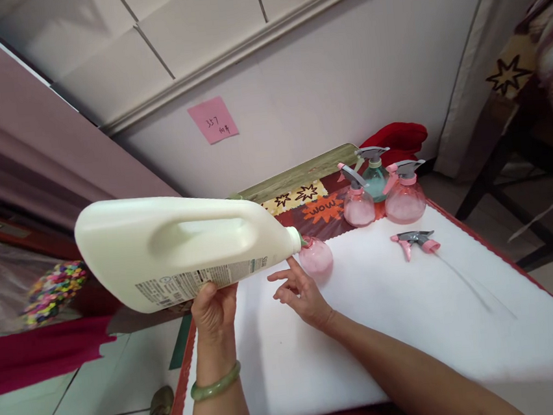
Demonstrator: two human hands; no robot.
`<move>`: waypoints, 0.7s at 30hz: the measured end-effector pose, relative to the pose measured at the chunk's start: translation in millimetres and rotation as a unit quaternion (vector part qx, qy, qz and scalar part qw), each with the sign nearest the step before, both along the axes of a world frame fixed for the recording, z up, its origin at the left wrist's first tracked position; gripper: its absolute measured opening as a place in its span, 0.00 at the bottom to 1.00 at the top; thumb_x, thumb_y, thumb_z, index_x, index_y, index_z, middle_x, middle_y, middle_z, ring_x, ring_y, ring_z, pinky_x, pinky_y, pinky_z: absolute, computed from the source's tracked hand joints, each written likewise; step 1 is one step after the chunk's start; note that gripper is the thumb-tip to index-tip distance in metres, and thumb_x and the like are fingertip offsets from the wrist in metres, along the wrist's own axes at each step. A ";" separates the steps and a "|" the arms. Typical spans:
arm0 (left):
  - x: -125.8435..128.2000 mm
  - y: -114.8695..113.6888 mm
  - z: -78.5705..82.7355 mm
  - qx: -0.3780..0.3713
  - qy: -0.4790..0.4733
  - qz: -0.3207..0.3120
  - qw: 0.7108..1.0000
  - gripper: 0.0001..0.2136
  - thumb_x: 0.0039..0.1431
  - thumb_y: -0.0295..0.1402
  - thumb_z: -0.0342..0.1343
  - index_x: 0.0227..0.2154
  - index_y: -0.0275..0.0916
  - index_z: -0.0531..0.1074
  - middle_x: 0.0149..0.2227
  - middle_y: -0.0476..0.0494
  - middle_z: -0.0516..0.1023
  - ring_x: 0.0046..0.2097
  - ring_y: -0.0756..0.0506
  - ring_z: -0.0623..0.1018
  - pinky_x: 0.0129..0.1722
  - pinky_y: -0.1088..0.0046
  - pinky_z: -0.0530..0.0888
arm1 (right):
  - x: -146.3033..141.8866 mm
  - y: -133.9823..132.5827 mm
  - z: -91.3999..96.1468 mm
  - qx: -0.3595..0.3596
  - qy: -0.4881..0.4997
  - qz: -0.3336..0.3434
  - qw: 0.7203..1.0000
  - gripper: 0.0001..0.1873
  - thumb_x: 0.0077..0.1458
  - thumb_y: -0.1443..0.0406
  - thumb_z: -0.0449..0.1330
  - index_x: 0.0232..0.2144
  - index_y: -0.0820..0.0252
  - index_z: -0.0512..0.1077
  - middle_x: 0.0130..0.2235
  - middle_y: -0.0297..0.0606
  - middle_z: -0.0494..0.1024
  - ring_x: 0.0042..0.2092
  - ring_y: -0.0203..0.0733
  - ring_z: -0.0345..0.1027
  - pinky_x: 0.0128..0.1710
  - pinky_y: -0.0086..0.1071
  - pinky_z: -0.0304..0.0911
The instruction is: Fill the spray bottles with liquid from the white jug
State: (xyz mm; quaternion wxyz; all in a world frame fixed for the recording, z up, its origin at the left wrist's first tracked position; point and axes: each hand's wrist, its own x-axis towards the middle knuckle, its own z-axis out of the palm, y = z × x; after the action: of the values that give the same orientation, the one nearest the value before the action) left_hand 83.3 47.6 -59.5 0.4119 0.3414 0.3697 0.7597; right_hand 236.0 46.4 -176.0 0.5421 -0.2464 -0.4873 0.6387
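left grip [215, 312] clasps jug [114, 249] (label [186, 286] print too small) | right grip [308, 301] parted near neck [292, 240] | pink note [213, 120]: "357"

White tabletop [390, 327] bright; soft shadows; corners dim, stretched.

Wall [318, 86]: white, plain below, panelled above; a slanting moulding [242, 53] divides it. Note [213, 120]: pink, handwritten, sticks to the wall. Curtain [29, 127]: mauve, hangs left. Floor [120, 366]: pale tiles, dark joints. Table [296, 362]: white top, red edge. Furniture legs [483, 171]: dark, stand right. Light: soft, muted.
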 end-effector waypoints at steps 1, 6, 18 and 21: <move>0.2 -0.1 0.4 0.001 -0.003 0.001 1.000 0.32 0.32 0.36 0.76 0.47 0.54 0.77 0.53 0.51 0.81 0.63 0.33 0.72 0.61 0.54 0.71 | 0.0 -0.1 -0.1 0.000 0.001 -0.001 1.000 0.45 0.57 0.57 0.64 0.71 0.49 0.49 0.50 0.44 0.79 0.36 0.40 0.75 0.37 0.39 0.72; 0.4 0.0 2.1 0.006 -0.010 0.004 1.000 0.34 0.31 0.34 0.77 0.48 0.56 0.77 0.53 0.52 0.81 0.62 0.34 0.73 0.59 0.54 0.73 | 0.4 -0.1 -0.5 0.004 0.000 0.000 1.000 0.45 0.57 0.58 0.63 0.71 0.48 0.47 0.51 0.45 0.79 0.37 0.41 0.76 0.37 0.40 0.72; -0.6 2.4 3.6 0.004 -0.001 0.003 1.000 0.35 0.31 0.35 0.76 0.49 0.56 0.77 0.53 0.52 0.81 0.58 0.36 0.76 0.50 0.63 0.79 | 1.1 0.6 1.6 -0.002 0.003 0.010 1.000 0.46 0.55 0.56 0.64 0.71 0.50 0.48 0.51 0.45 0.78 0.36 0.40 0.75 0.39 0.42 0.72; -0.7 3.0 4.7 -0.003 0.001 0.005 1.000 0.35 0.30 0.34 0.76 0.48 0.56 0.77 0.52 0.52 0.82 0.57 0.37 0.77 0.47 0.65 0.80 | 1.8 0.7 2.4 -0.003 -0.001 0.011 1.000 0.46 0.55 0.55 0.64 0.71 0.49 0.48 0.51 0.45 0.78 0.36 0.40 0.74 0.39 0.42 0.71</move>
State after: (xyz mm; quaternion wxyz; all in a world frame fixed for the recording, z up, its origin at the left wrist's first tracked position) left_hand 82.6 50.5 -54.8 0.4092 0.3387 0.3743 0.7601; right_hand 237.7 47.1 -173.6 0.5342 -0.2435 -0.4881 0.6459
